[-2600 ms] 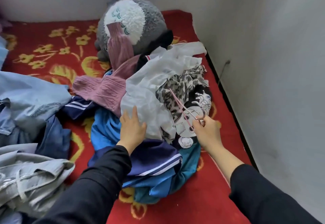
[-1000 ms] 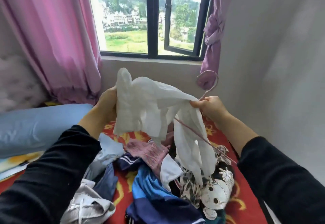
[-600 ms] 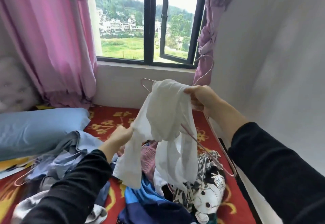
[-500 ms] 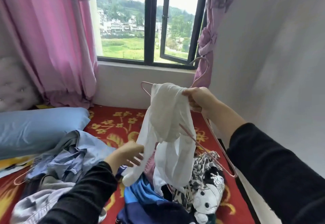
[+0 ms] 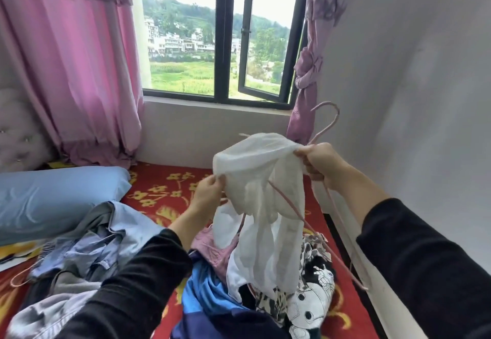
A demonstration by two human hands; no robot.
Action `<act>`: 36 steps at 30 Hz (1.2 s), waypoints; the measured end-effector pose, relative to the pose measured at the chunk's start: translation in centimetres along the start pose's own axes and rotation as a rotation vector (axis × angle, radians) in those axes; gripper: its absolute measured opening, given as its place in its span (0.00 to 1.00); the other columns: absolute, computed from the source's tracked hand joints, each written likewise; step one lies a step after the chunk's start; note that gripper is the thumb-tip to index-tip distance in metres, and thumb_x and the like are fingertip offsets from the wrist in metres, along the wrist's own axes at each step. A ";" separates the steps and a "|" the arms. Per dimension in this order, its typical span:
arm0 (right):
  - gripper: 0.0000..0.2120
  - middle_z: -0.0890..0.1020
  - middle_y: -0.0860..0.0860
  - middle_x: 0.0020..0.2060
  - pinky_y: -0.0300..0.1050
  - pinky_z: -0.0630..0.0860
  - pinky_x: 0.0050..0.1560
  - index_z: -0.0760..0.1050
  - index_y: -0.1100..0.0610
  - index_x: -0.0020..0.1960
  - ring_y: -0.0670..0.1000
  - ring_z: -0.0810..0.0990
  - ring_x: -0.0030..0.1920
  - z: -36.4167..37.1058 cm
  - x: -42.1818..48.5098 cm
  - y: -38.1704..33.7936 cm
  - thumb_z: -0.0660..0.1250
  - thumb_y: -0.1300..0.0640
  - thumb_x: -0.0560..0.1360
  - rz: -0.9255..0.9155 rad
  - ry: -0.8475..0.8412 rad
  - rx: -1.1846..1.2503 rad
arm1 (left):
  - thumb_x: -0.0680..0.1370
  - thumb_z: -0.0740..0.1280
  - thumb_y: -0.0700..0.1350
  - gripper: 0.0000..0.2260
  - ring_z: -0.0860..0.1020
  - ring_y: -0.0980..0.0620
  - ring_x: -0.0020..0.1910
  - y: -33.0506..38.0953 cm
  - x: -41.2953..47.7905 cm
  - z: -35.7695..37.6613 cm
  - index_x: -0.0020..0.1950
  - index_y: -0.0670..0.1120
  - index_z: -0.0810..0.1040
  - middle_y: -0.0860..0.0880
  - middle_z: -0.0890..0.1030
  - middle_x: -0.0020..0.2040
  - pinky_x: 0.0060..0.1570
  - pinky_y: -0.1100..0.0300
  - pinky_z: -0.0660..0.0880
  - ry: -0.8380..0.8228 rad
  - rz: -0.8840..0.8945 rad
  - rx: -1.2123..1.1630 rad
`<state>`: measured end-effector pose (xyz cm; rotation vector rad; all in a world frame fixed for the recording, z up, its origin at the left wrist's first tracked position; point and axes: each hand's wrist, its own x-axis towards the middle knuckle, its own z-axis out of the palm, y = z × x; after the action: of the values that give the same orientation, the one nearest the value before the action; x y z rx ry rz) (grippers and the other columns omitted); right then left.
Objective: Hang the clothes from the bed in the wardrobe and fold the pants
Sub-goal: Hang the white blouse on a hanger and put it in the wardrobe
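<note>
The fingertips [image 5: 216, 179] of your left hand [image 5: 207, 192] are pinched together on the left edge of the white garment [image 5: 260, 176], up near its top; half a second ago that hand was lower, fingers loose beside the hanging hem. Your right hand [image 5: 317, 163] keeps its curled grip on the neck of the pink hanger [image 5: 330, 118], with the garment's other top corner bunched under the fingers; the hook stands above the knuckles and the bar slants down behind the cloth. Between your hands the garment is now stretched wider across the hanger than before, held in the air; its lower folds dangle to the pile of clothes [image 5: 207, 293] on the bed [image 5: 159, 189]. The pile lies as it did; the blue pillow [image 5: 53, 197] sits to the left.
</note>
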<state>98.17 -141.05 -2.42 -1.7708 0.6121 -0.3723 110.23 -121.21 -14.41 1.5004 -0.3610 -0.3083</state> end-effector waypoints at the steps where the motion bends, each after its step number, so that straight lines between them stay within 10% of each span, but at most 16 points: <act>1: 0.08 0.63 0.52 0.26 0.37 0.55 0.21 0.69 0.59 0.39 0.46 0.59 0.21 -0.5 0.0 0.6 0.65 0.60 0.77 0.017 -0.018 -0.137 | 0.83 0.59 0.47 0.12 0.80 0.50 0.40 1.0 0.6 -0.4 0.48 0.43 0.79 0.45 0.82 0.45 0.43 0.53 0.79 0.024 0.012 -0.025; 7: 0.07 0.71 0.51 0.28 0.39 0.61 0.23 0.74 0.61 0.40 0.48 0.66 0.24 -0.6 0.1 3.0 0.66 0.58 0.74 0.076 -0.112 -0.711 | 0.83 0.58 0.43 0.14 0.78 0.54 0.27 4.1 1.5 -1.0 0.39 0.44 0.75 0.46 0.78 0.34 0.31 0.61 0.78 -0.015 0.021 0.066; 14: 0.04 0.78 0.50 0.28 0.41 0.67 0.32 0.77 0.58 0.35 0.52 0.76 0.33 -1.6 0.2 3.6 0.66 0.58 0.68 0.053 0.065 -0.814 | 0.83 0.55 0.43 0.15 0.79 0.53 0.31 3.3 1.2 -2.1 0.39 0.44 0.74 0.48 0.80 0.35 0.37 0.59 0.77 0.100 -0.104 0.068; 18: 0.08 0.80 0.54 0.39 0.43 0.70 0.36 0.79 0.61 0.44 0.53 0.77 0.39 -0.8 0.9 4.7 0.66 0.56 0.72 -0.024 0.143 -0.705 | 0.82 0.55 0.44 0.15 0.78 0.49 0.39 2.5 0.8 -2.4 0.42 0.44 0.77 0.45 0.80 0.42 0.40 0.57 0.75 0.098 -0.193 0.091; 26: 0.30 0.80 0.51 0.37 0.36 0.75 0.31 0.76 0.69 0.58 0.45 0.75 0.32 7.0 -1.6 9.2 0.81 0.58 0.61 0.053 -0.344 -0.155 | 0.82 0.57 0.42 0.13 0.81 0.47 0.33 4.5 0.2 -0.9 0.46 0.38 0.78 0.41 0.81 0.43 0.38 0.56 0.81 0.017 -0.196 -0.115; 32: 0.02 0.78 0.53 0.34 0.42 0.70 0.37 0.79 0.60 0.41 0.51 0.75 0.38 11.6 -1.6 9.9 0.72 0.63 0.72 0.084 -0.048 0.023 | 0.79 0.61 0.41 0.12 0.82 0.50 0.29 5.1 -0.1 -1.9 0.39 0.41 0.79 0.46 0.82 0.32 0.33 0.60 0.79 0.094 -0.102 -0.019; 36: 0.13 0.75 0.54 0.34 0.40 0.66 0.25 0.79 0.63 0.49 0.49 0.71 0.30 7.4 -0.2 5.9 0.72 0.53 0.74 0.111 -0.188 -0.150 | 0.74 0.64 0.43 0.14 0.74 0.52 0.36 4.1 -0.3 -5.4 0.30 0.47 0.81 0.50 0.80 0.34 0.39 0.60 0.70 0.331 0.031 0.305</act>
<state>100.73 -136.25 -10.14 -1.8796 0.6127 -0.0834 112.07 -115.96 -10.53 1.8086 -0.1699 0.0248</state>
